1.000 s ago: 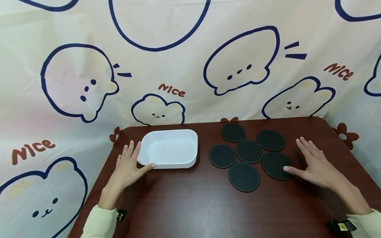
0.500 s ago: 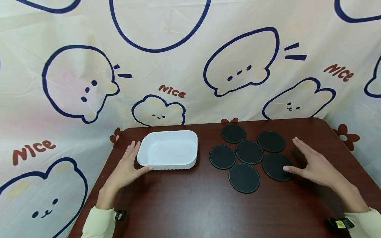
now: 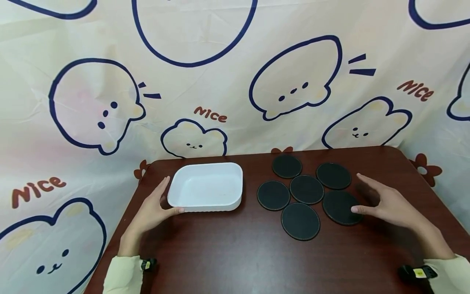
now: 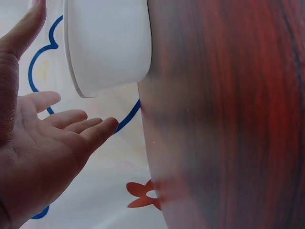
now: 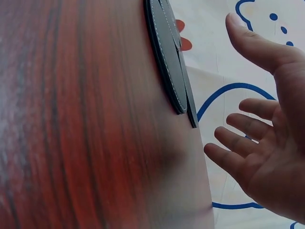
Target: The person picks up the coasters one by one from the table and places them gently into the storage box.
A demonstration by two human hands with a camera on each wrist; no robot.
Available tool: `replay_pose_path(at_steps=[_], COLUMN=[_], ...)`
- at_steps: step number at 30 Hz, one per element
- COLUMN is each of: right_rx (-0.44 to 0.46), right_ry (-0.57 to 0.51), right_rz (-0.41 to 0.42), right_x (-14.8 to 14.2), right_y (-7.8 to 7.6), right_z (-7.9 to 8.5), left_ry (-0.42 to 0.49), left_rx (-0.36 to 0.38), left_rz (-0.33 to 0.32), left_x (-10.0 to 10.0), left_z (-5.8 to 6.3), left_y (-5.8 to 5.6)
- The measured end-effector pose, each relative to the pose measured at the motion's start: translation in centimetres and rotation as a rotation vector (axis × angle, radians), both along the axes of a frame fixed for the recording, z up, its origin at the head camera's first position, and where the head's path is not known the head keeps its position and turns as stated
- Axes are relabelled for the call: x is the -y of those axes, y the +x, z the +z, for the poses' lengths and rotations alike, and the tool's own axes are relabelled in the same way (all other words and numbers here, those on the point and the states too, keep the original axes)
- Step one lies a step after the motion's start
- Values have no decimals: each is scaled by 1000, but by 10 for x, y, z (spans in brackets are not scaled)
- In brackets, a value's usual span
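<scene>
A white rectangular container (image 3: 209,207) with rounded corners sits at the back left of the table. Beside its left end is my left hand (image 3: 151,213), thumb near the front corner and fingers along the side. The left wrist view shows that palm (image 4: 47,148) with relaxed fingers and a gap to the container (image 4: 109,43). Several round black coasters (image 3: 307,189) with stitched edges lie flat to the right. My right hand (image 3: 393,206) hovers at their right side, its thumb overlapping the nearest coaster (image 3: 338,207). Both hands hold nothing.
The dark brown wooden table (image 3: 235,261) has its back edge against a pale cloth (image 3: 242,134) printed with blue cartoon outlines. Both wrists carry small black devices (image 3: 417,272) under light sleeves.
My left hand has eased slightly left and down, its thumb drawing back from the container's front. My right hand's fingers have swung a little left, toward the coasters. The container and coasters stay put.
</scene>
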State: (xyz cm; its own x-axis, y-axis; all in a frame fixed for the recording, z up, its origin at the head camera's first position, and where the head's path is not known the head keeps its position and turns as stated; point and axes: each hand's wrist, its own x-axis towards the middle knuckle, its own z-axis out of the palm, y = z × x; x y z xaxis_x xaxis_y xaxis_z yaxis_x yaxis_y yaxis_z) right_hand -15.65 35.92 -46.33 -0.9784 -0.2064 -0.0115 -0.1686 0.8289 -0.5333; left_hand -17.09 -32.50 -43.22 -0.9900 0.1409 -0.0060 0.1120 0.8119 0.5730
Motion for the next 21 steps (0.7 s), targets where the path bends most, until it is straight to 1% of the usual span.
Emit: replay_pose_path(at_steps=[6, 14, 21], right_rx=[17, 29, 41], right_ry=[-49, -139, -149], right_rz=[0, 27, 35], right_x=[-3, -4, -4], right_y=[-1, -5, -10], right_z=[-2, -5, -6], left_ry=[49, 94, 114], left_rx=[18, 42, 55], left_rz=[8, 10, 16], left_x=[1, 5, 7], left_z=[-4, -10, -12], left_y=[-3, -3, -4])
